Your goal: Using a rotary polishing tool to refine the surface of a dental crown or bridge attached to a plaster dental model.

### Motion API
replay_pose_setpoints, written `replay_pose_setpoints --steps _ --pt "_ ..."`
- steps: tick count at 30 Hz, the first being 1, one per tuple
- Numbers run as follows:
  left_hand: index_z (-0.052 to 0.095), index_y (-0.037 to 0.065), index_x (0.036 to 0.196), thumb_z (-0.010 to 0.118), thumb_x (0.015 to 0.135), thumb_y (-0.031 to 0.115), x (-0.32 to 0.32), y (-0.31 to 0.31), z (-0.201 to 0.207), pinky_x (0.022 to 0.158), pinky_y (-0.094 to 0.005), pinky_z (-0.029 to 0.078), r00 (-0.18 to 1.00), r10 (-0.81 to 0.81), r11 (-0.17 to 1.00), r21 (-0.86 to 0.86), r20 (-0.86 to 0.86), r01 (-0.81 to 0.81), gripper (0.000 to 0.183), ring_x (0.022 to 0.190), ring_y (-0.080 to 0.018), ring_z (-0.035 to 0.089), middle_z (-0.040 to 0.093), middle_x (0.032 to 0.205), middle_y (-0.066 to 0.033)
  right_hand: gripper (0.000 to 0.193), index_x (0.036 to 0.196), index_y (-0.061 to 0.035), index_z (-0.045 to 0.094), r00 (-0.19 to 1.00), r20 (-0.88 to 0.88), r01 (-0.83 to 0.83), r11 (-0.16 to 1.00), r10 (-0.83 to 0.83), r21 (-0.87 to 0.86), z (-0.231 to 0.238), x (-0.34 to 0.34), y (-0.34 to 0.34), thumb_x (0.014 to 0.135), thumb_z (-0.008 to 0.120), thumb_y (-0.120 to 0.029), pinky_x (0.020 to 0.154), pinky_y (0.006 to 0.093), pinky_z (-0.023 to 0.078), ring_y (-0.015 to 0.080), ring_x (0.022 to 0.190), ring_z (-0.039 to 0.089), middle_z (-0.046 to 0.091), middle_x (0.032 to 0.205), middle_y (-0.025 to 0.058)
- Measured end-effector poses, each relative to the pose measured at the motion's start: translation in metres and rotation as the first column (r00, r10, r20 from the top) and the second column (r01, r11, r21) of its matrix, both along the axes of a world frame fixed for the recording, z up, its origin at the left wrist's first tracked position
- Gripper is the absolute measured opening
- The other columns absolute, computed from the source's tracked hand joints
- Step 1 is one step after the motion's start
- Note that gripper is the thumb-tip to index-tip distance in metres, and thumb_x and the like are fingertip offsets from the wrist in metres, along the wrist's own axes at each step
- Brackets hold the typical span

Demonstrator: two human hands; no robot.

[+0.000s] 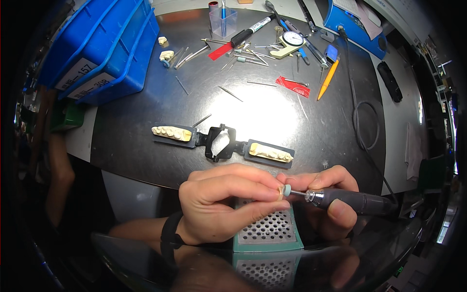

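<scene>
My left hand [219,199] is closed, its thumb and fingertips pinching a small cream-coloured piece [280,191], mostly hidden, that looks like a dental crown. My right hand [340,182] wraps round a dark handpiece [367,202]. A thin shank runs from its tip to a grey-green grinding stone [287,190], which sits right against the piece at my left fingertips. Beneath both hands is a perforated metal plate in a green frame [266,228]. Just beyond them lies an opened black articulator [221,142], with a plaster teeth model [171,133] on its left arm and another plaster model [270,153] on its right.
Stacked blue bins [112,58] stand at the far left. Loose burs [245,57], a marker [253,30], a dial gauge [292,40] and an orange pointed tool [328,79] lie across the back. A cable [357,117] loops down the right side from a blue box [355,27].
</scene>
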State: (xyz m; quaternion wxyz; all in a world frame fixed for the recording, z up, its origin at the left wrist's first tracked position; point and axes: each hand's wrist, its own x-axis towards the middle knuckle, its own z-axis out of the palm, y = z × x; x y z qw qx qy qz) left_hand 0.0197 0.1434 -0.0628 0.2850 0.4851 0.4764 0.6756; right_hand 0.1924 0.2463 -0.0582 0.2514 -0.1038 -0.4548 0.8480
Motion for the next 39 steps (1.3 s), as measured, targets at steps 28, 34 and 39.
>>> replay_pose_setpoints --steps 28,34,39 --pt "0.068 -0.002 0.082 0.079 0.067 -0.005 -0.0010 0.0009 0.0009 0.069 -0.0281 0.056 1.000 -0.013 1.000 0.004 -0.008 0.013 0.018 0.077 -0.0211 0.069 0.069 0.083 -0.0150 0.033 0.108 0.0036 0.047 0.999 0.045 -0.027 1.000 0.027 -0.006 0.0047 0.0003 0.0030 0.088 0.054 -0.022 0.106 0.0543 0.032 0.0421 0.121 0.048 0.054 0.116 0.0350" --pt "0.069 -0.002 0.081 0.079 0.067 -0.005 -0.0014 -0.0003 0.0018 0.068 -0.0271 0.055 1.000 -0.009 1.000 -0.008 -0.023 0.009 0.018 0.076 -0.0200 0.069 0.069 0.083 -0.0146 0.032 0.108 0.0042 0.047 0.999 0.043 -0.026 0.999 0.027 -0.023 0.0053 0.0006 0.0015 0.089 0.053 -0.021 0.107 0.0539 0.031 0.0423 0.122 0.047 0.054 0.118 0.0341" --pt "0.068 -0.001 0.079 0.081 0.065 -0.004 -0.0030 0.0005 -0.0022 0.066 -0.0274 0.055 0.999 -0.015 1.000 0.008 -0.043 0.015 0.020 0.073 -0.0189 0.068 0.068 0.083 -0.0165 0.033 0.108 0.0045 0.047 0.999 0.025 -0.036 0.999 0.036 0.001 0.0048 0.0010 0.0025 0.089 0.053 -0.021 0.107 0.0531 0.032 0.0417 0.121 0.048 0.053 0.118 0.0349"
